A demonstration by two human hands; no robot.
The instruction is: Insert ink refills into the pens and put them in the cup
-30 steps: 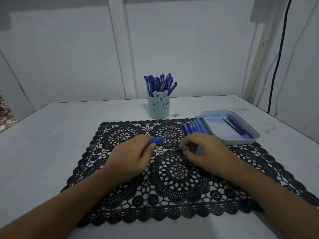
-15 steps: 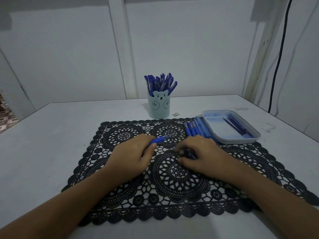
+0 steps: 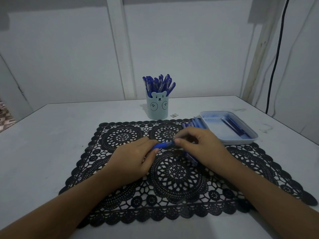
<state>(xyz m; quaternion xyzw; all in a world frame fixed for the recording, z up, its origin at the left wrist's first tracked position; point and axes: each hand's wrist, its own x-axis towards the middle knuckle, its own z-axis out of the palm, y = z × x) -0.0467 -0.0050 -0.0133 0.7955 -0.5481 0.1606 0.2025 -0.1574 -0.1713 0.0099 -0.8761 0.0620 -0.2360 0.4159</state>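
The left hand (image 3: 133, 161) had its grip closed round a blue pen (image 3: 163, 145) above the black lace mat (image 3: 172, 187). The right hand (image 3: 202, 149) pinched the pen's far end. At the mat's 12 o'clock, on the bench (image 3: 51, 135), stood the cup (image 3: 157, 109), a bear face drawn on it, full of pens (image 3: 158, 83). At 2 o'clock a tray (image 3: 238, 141) held refills (image 3: 234, 126).

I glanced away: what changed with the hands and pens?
The right hand left the pen row and came left; its fingertips now pinch the end of the blue pen. The left hand still grips that pen; bear cup and tray stayed.
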